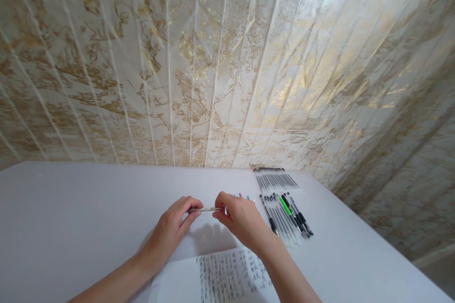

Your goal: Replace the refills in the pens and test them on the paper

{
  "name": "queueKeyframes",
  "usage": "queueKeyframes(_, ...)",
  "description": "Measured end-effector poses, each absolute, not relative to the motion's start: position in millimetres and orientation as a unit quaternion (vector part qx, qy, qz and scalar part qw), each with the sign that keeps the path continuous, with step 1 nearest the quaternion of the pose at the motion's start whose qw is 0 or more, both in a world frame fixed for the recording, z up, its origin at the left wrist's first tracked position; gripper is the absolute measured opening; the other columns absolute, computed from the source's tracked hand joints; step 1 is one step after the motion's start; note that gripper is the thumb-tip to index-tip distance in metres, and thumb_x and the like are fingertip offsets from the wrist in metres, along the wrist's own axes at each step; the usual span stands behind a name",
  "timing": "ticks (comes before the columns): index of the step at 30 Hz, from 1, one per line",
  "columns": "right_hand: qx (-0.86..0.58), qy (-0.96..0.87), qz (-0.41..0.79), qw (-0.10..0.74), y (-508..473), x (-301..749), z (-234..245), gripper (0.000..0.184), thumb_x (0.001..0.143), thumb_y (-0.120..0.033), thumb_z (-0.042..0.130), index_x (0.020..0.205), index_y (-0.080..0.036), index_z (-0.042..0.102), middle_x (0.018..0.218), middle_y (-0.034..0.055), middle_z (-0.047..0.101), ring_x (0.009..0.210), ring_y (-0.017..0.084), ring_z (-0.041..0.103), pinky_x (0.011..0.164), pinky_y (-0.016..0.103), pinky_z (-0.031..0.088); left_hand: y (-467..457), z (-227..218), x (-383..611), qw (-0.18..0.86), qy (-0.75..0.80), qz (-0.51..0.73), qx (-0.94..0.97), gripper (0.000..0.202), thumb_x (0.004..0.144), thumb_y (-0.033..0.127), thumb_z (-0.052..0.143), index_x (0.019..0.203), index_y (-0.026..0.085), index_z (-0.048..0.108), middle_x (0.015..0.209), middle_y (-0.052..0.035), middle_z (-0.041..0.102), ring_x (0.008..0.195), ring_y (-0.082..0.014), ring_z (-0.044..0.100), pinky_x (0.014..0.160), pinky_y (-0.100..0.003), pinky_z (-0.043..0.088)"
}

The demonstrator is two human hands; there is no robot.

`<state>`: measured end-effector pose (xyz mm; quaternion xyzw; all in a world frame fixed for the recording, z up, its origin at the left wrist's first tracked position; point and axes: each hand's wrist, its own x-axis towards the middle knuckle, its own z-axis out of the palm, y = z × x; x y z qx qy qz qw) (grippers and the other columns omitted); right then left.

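Observation:
A slim pale pen (206,209) is held level above the white table, stretched between my two hands. My left hand (177,217) pinches its darker left end between thumb and fingers. At the other end, my right hand (239,215) grips it with fingertips closed; that end is partly hidden by the fingers. Under my hands lies a sheet of paper (177,279) with rows of dark handwriting, partly covered by my right forearm. A few small coloured pen ends show just behind my right hand.
Right of my hands, several pens and refills lie side by side, among them a bright green pen (285,206) and a black-gripped pen (272,222). Behind them is a row of thin dark refills (275,180). A gold-patterned curtain (192,80) borders the white table (88,208).

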<state>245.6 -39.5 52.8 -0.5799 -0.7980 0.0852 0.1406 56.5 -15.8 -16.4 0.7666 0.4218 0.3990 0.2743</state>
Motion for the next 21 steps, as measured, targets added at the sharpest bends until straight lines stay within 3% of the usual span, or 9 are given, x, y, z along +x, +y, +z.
queueKeyframes(2,-0.578,-0.800,0.083,0.138,-39,246,52,0.006,0.086,-0.026,0.057,0.086,-0.023,0.061,0.075,-0.0009,0.068,0.066,0.014,0.059,0.059,0.022,0.030,-16,-16,56,0.267,0.420,0.400,0.770,0.014,0.088,0.031,0.047,0.089,0.024,0.059,0.091,-0.0007,0.064,0.086,-0.0173,0.061,0.078,-0.028,0.047)
queueKeyframes(8,-0.579,-0.801,0.103,0.117,-39,248,52,0.019,0.090,-0.032,0.052,0.081,-0.022,0.065,0.066,-0.0016,0.067,0.061,0.012,0.058,0.066,0.023,0.034,-17,-16,57,0.217,0.417,0.399,0.787,0.015,0.089,0.030,0.047,0.086,0.024,0.060,0.086,-0.0002,0.065,0.083,-0.0173,0.060,0.076,-0.028,0.047)
queueKeyframes(15,-0.562,-0.816,0.072,0.115,-40,248,57,0.014,0.086,-0.029,0.058,0.080,-0.020,0.068,0.083,0.0020,0.069,0.081,0.016,0.057,0.061,0.023,0.032,-15,-11,59,0.117,0.361,0.398,0.835,0.012,0.091,0.024,0.048,0.085,0.022,0.058,0.079,0.0012,0.063,0.075,-0.0157,0.057,0.071,-0.028,0.043)
queueKeyframes(21,-0.575,-0.795,0.139,0.132,-44,261,68,0.017,0.086,-0.031,0.059,0.081,-0.020,0.071,0.076,0.0030,0.066,0.074,0.015,0.057,0.064,0.024,0.035,-10,5,61,0.033,0.266,0.392,0.880,0.010,0.092,0.017,0.046,0.093,0.021,0.056,0.081,0.0009,0.064,0.075,-0.0143,0.056,0.073,-0.029,0.039)
